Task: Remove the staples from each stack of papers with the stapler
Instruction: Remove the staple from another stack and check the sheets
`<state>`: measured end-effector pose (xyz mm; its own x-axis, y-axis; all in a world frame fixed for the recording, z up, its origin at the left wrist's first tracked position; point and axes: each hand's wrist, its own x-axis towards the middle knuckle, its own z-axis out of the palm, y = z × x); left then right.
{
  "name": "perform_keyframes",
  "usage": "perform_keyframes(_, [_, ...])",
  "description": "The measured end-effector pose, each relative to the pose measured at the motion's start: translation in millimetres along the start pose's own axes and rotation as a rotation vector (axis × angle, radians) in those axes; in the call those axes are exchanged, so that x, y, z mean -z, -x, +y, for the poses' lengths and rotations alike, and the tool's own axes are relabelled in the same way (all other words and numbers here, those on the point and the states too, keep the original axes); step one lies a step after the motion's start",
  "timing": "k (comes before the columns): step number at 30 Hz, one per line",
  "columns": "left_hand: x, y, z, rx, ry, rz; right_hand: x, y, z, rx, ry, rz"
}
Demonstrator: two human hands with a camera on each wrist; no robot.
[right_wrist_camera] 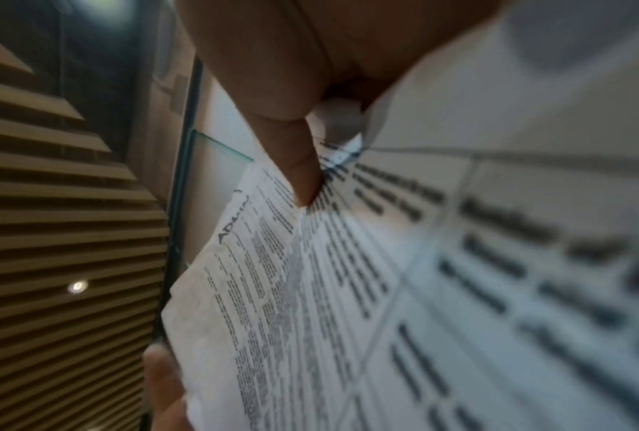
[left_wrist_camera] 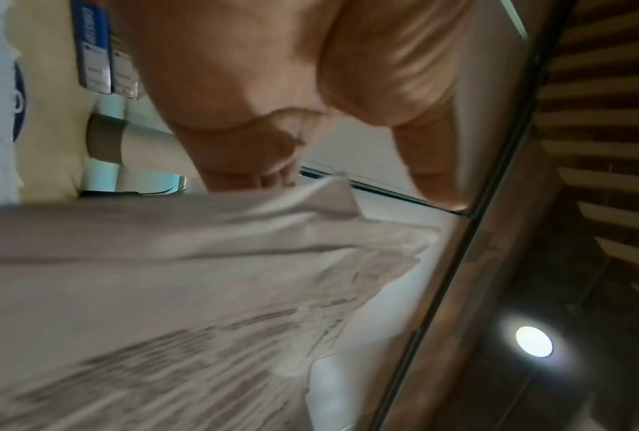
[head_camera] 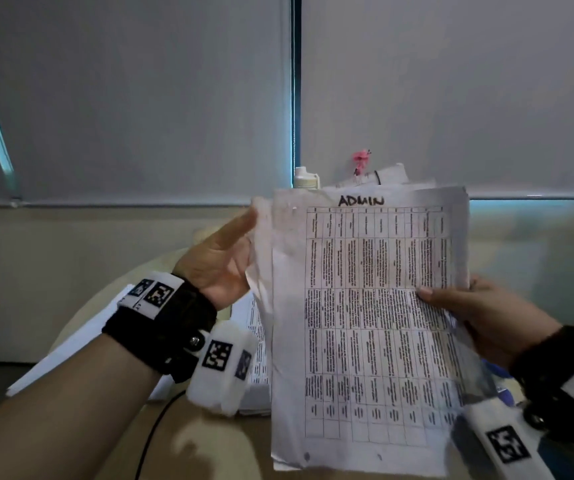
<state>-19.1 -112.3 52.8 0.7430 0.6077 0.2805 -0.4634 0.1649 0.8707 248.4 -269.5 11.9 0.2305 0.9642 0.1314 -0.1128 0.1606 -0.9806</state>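
Note:
I hold a stapled stack of papers (head_camera: 365, 323) upright before me; a printed table covers its front sheet, with "ADMIN" handwritten at the top. My right hand (head_camera: 452, 303) pinches the stack's right edge, thumb on the front and fingers behind; the right wrist view shows that thumb (right_wrist_camera: 303, 175) pressed on the print. My left hand (head_camera: 223, 258) is at the upper left edge, thumb straight beside the top corner. Its fingers (left_wrist_camera: 255, 175) reach behind the flared sheets (left_wrist_camera: 163, 277). No stapler is in view.
More printed papers (head_camera: 256, 341) and blank white sheets (head_camera: 71, 351) lie on the round beige table (head_camera: 209, 445) behind the stack. A white bottle (head_camera: 304, 178) and a pink item (head_camera: 361, 161) stand at the back. A black cable (head_camera: 154, 427) crosses the near table. Something blue (head_camera: 502, 375) shows at right.

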Motion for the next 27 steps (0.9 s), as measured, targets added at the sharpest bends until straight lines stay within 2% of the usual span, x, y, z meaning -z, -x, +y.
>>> perform_keyframes(3, [2.2,2.6,-13.6,0.03,0.073,-0.172,-0.4,-2.7,0.9,-0.004,-0.045,0.013])
perform_keyframes(5, [2.7,4.0,-21.3,0.046,0.054,-0.184,-0.6,-4.7,1.4,0.009,-0.07,0.016])
perform_keyframes(8, [-5.7,3.6,-25.1,0.074,-0.072,-0.045,-2.1,-5.6,3.4,0.01,-0.054,0.008])
perform_keyframes(12, [-12.6,-9.6,-20.6,-0.039,-0.357,0.256,-2.8,-3.6,1.2,-0.031,-0.031,-0.034])
perform_keyframes(14, [-6.3,-13.8,-20.1,-0.072,-0.482,0.35,7.2,-5.9,-7.7,-0.089,0.064,0.015])
perform_keyframes(16, [3.7,-14.0,-20.1,-0.067,-0.525,0.406,26.8,-14.5,-12.5,-0.167,0.382,0.174])
perform_keyframes(18, [12.0,-12.5,-20.5,-0.043,-0.503,0.425,43.2,-23.3,-11.2,-0.293,0.96,0.266])
perform_keyframes(20, [17.7,-10.8,-22.3,-0.016,-0.436,0.416,46.5,-26.7,0.2,-0.466,1.511,0.164])
perform_keyframes(21, [19.1,-9.7,-23.6,-0.001,-0.398,0.408,49.2,-29.2,9.4,-0.558,1.642,0.093])
perform_keyframes(23, [19.4,-7.3,-25.5,0.023,-0.35,0.403,53.9,-34.3,25.2,-0.669,1.763,-0.013])
perform_keyframes(27, [15.8,-6.4,-27.4,-0.006,-0.339,0.403,57.9,-37.2,33.5,-0.707,1.733,-0.057])
